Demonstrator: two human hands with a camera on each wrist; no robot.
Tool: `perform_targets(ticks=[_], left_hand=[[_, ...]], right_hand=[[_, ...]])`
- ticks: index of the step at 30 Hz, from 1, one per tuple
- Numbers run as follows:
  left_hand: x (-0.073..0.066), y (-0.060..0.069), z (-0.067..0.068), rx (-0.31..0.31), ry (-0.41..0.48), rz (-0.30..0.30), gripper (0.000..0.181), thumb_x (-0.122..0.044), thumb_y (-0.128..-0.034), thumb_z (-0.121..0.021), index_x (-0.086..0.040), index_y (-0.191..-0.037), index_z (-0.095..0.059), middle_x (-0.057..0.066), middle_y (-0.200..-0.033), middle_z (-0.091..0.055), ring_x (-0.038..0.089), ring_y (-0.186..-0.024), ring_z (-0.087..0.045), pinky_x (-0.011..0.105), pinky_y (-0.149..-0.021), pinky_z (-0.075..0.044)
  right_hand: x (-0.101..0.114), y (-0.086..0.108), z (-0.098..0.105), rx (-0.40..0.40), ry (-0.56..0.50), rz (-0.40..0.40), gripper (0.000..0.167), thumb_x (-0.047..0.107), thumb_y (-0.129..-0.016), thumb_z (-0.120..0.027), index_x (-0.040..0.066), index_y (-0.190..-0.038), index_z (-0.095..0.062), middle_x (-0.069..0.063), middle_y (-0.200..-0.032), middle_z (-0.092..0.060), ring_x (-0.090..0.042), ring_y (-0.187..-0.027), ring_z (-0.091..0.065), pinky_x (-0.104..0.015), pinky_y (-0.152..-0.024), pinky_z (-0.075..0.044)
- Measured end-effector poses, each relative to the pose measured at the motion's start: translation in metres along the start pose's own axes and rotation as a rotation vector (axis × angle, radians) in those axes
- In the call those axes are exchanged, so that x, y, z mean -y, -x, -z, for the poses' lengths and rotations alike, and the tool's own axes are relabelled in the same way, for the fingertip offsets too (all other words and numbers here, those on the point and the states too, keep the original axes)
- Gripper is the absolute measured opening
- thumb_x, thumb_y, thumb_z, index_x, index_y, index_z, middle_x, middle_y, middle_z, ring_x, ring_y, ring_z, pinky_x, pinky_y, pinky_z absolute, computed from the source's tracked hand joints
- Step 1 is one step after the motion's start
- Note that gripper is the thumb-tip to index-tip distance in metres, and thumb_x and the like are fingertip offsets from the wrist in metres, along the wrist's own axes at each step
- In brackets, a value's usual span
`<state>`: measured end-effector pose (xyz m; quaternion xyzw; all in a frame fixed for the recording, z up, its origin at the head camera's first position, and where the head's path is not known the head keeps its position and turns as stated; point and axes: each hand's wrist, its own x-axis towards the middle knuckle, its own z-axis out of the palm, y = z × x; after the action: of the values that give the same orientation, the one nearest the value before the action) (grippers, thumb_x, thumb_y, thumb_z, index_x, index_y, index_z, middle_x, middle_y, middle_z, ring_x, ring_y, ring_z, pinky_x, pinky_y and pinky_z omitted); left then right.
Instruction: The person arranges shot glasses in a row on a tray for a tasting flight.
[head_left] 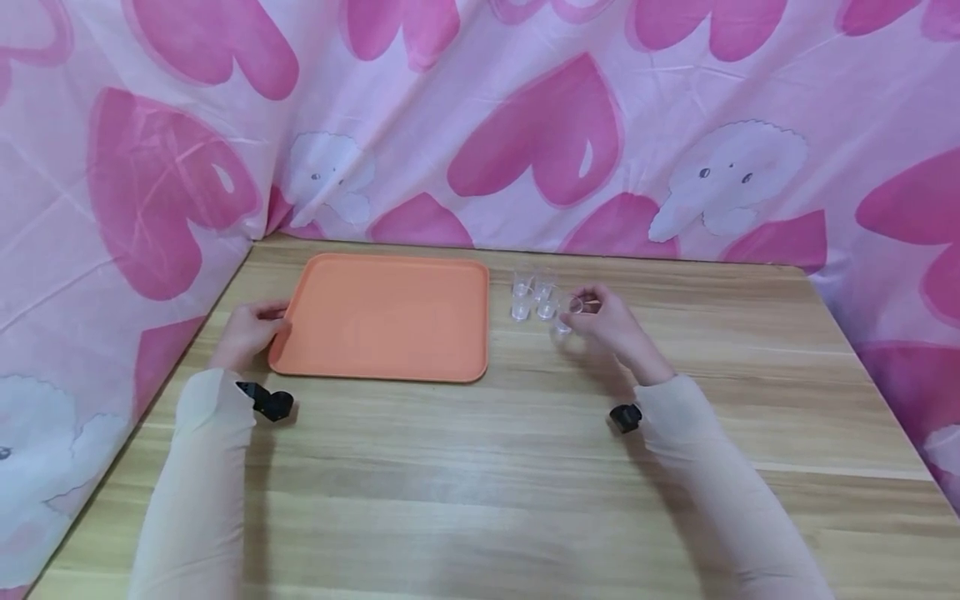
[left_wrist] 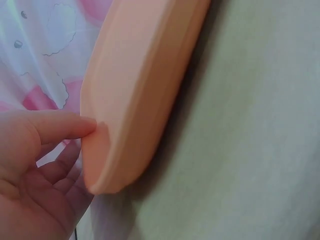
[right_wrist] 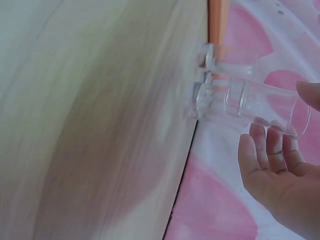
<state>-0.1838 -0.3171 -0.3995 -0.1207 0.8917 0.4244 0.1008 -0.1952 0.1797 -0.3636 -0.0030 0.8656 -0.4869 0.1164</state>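
Cloth [head_left: 172,192] with pink hearts hung at left. The left hand [head_left: 246,335] pinched the orange tray [head_left: 390,317] — thumb over its left rim — on the wooden table [head_left: 420,483]. Right of the tray stood clear cups [head_left: 520,310]; the right hand [head_left: 611,327] held another cup [right_wrist: 267,102] near them, thumb and fingers closed about its upper part.

a light brown wood-grained table [head_left: 480,525], catching a soft pale sheen toward its front, stands against pale pink cloth [head_left: 427,117] that hangs behind it and down both sides, creased in places and printed with large darker pink hearts [head_left: 551,137] and white cartoon figures [head_left: 731,171].
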Motion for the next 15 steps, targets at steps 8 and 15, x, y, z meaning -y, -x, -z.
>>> perform_targets(ticks=[8, 15], left_hand=[[-0.002, 0.002, -0.001, 0.042, 0.022, -0.001, 0.051, -0.010, -0.0959, -0.049, 0.007, -0.143, -0.036, 0.030, -0.136, -0.047, -0.019, -0.073, -0.044, 0.002, -0.068, -0.042], [-0.004, 0.002, -0.002, 0.062, 0.024, -0.005, 0.051, -0.009, -0.0955, -0.050, 0.009, -0.141, -0.037, 0.028, -0.132, -0.048, -0.015, -0.073, -0.046, 0.005, -0.068, -0.044]], right_hand=[[0.013, 0.002, -0.012, 0.025, -0.080, 0.074, 0.048, 0.007, -0.086, -0.064, -0.007, -0.128, -0.046, -0.019, -0.118, -0.055, -0.020, -0.108, -0.054, -0.008, -0.075, -0.046], [0.030, -0.001, -0.026, 0.051, -0.158, 0.114, 0.047, 0.004, -0.085, -0.064, -0.006, -0.128, -0.047, -0.015, -0.117, -0.054, -0.020, -0.107, -0.054, -0.011, -0.076, -0.049]])
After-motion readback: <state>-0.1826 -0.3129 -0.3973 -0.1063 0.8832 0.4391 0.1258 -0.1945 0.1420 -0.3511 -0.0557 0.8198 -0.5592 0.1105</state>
